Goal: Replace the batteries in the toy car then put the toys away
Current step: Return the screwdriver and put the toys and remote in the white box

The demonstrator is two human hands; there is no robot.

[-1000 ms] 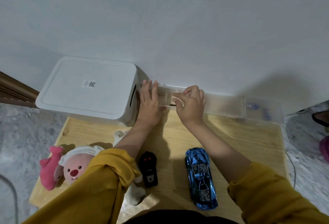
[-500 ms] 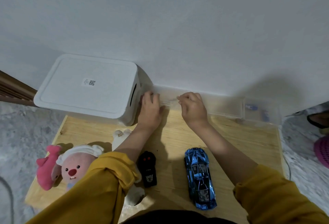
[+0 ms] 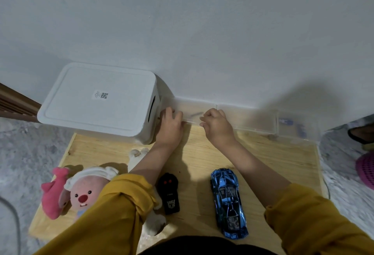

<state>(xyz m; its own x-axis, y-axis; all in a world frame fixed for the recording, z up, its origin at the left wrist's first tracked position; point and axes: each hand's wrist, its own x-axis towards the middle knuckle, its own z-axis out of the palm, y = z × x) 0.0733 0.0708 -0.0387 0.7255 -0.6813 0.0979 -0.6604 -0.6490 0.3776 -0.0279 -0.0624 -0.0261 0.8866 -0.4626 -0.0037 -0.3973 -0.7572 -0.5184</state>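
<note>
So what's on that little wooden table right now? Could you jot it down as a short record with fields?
surface: wooden table
left hand: grips the clear box at its left end
right hand: grips the clear box's front edge
toy car: blue, near edge, untouched
remote: black, left of car
plush toy: pink, left side
storage bin: white, lid on

Your left hand (image 3: pixel 170 125) has slid back from the clear box (image 3: pixel 202 111), its fingers now curled at the near edge instead of lying flat on top. Your right hand (image 3: pixel 215 125) has also drawn back toward you and lowered, its fingers tucked at the box's front edge.
</note>
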